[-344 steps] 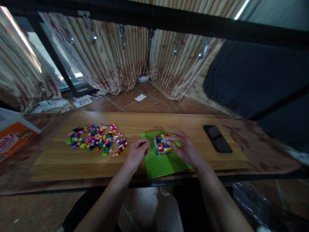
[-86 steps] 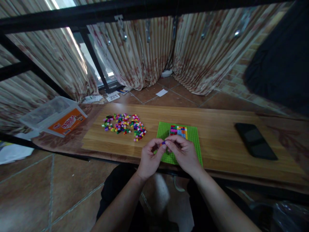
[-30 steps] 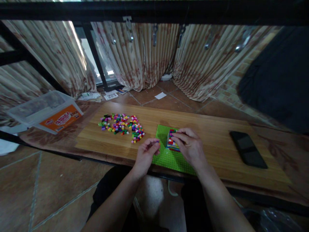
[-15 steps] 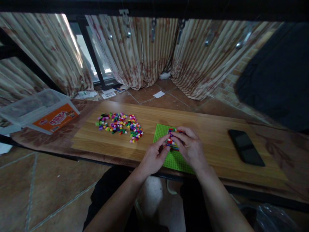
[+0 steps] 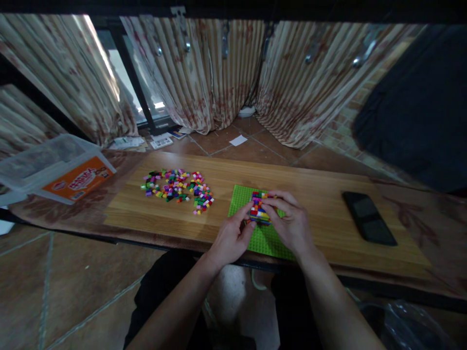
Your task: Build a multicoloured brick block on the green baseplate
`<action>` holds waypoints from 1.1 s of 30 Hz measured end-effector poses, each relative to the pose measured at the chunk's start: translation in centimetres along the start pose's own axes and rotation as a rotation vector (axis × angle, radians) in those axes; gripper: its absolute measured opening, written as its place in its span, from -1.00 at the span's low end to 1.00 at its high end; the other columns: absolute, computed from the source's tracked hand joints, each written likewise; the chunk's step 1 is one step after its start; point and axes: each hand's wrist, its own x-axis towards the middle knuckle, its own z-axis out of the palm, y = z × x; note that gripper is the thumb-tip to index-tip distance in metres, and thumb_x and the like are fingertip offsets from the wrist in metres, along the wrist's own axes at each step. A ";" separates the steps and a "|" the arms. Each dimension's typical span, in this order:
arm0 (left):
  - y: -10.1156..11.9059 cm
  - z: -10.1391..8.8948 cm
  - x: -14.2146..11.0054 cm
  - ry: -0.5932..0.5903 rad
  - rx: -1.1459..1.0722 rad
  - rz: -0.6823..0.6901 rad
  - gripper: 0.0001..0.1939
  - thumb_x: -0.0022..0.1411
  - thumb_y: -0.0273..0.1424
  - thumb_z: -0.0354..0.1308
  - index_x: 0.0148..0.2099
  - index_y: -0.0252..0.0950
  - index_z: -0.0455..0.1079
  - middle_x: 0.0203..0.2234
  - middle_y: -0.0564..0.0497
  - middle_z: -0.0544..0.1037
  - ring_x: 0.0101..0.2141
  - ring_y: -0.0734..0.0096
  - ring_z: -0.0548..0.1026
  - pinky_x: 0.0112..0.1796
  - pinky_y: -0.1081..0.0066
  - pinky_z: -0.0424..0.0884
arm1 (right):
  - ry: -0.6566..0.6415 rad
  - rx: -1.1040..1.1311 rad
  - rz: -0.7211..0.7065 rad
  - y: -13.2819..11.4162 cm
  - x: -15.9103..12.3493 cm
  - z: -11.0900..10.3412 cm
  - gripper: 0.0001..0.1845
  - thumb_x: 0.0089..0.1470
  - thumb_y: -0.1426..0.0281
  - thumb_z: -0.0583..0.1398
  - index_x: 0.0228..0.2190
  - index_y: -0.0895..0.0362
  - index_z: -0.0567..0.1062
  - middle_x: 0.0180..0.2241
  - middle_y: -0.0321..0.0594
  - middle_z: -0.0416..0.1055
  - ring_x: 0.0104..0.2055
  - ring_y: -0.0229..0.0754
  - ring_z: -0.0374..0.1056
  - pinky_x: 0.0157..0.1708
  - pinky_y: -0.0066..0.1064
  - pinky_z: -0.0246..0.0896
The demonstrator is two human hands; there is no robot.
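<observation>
Two bare hands, left hand (image 5: 233,237) and right hand (image 5: 292,222), meeting at one multicoloured plastic brick block (image 5: 258,209). One green studded baseplate (image 5: 265,241) lying beneath. Small multicoloured loose bricks (image 5: 202,198) spreading at left, too many and small to count. One black rectangular phone (image 5: 368,218) lying right. One clear plastic box (image 5: 51,158) standing far left.

head camera, one: looking from the wearer's head, facing forward and tilting down. foreground: forearms (image 5: 178,304) entering from the bottom edge, the left hand (image 5: 231,238) and right hand (image 5: 292,221) appearing below mid-height, at fairly close range. middle: the wooden surface (image 5: 321,194) spanning most of the width, the lens looking down on it from its near side. background: curtains (image 5: 233,87) filling much of the upper part, well apart from the lens; tiled floor (image 5: 83,287) showing beyond and below the surface.
</observation>
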 end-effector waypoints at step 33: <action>0.5 0.3 0.1 -0.020 0.011 0.030 -0.48 0.30 -0.40 0.02 0.29 -0.33 0.17 -0.24 -0.07 0.53 -0.23 0.34 0.47 -0.14 0.31 0.39 | 0.043 -0.063 -0.012 -0.4 0.1 1.2 -0.86 0.11 0.38 0.22 -0.31 0.00 0.62 -0.12 -0.14 0.46 -0.07 -0.07 0.38 -0.06 -0.09 0.31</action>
